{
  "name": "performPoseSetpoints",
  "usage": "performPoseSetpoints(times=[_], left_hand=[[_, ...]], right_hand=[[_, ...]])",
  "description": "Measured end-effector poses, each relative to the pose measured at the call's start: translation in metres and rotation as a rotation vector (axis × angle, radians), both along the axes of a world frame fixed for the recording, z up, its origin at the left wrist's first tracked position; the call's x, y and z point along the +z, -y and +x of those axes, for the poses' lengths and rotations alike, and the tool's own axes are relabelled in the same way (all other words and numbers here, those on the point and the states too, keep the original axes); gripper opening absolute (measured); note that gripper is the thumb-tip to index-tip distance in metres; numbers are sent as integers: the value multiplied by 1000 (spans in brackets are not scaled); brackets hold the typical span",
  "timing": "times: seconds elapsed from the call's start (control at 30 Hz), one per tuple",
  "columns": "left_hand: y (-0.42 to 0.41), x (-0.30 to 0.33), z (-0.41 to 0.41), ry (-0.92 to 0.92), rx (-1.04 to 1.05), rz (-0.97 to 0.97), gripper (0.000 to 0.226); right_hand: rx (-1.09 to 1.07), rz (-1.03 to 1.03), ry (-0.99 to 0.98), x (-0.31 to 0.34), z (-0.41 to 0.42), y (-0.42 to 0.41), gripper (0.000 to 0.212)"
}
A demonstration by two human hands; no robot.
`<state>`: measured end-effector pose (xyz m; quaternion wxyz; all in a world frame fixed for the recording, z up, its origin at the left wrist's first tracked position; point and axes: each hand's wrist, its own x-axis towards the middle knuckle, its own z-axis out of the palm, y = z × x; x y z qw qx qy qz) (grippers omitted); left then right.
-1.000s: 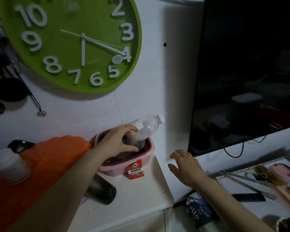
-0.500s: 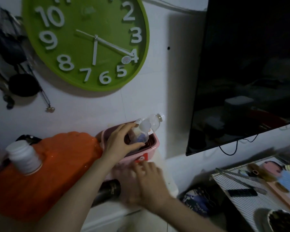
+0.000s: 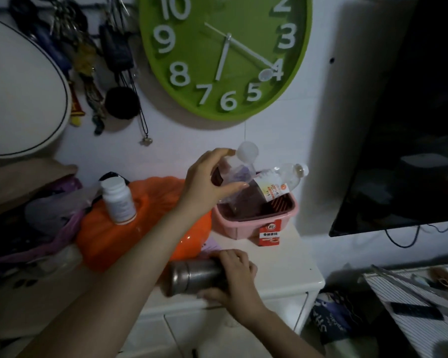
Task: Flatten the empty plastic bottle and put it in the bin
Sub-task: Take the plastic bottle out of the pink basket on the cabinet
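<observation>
My left hand [image 3: 207, 182] grips a clear plastic bottle [image 3: 237, 174] with a round white cap and holds it tilted just above the pink basket [image 3: 241, 226]. A second clear bottle [image 3: 282, 180] with a white and orange label lies in the basket, its neck sticking out over the right rim. My right hand [image 3: 237, 277] is wrapped over the end of a steel flask [image 3: 192, 275] that lies on its side on the white cabinet [image 3: 290, 267].
An orange bag [image 3: 130, 236] with a white pill bottle [image 3: 118, 200] on it sits left of the basket. A small red carton [image 3: 269, 232] leans against the basket's front. A green clock hangs on the wall above, a dark TV screen [image 3: 411, 125] at right.
My left hand has lifted the clear bottle up out of the pink basket. My right hand has come down onto the steel flask. The view has swung to the left.
</observation>
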<state>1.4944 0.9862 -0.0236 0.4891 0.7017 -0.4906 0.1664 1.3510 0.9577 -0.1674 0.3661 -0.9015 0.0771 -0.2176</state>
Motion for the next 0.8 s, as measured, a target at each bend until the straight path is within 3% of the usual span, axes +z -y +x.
performPoseSetpoints(times=[0.17,0.27,0.63,0.8], left_hand=[[-1,19,-11,113,-69,132,57],[4,25,-21,124,-104,230,57],[38,17,-63,84,-247,261,57],[60,7,-89,39,-303,258,54]], right_hand=[[-129,351,16,7,7,0,49],[-203,430,19,6,11,1,42],[-225,489,-3,9,1,-8,63],[-294,246,-62,14,-43,12,94]])
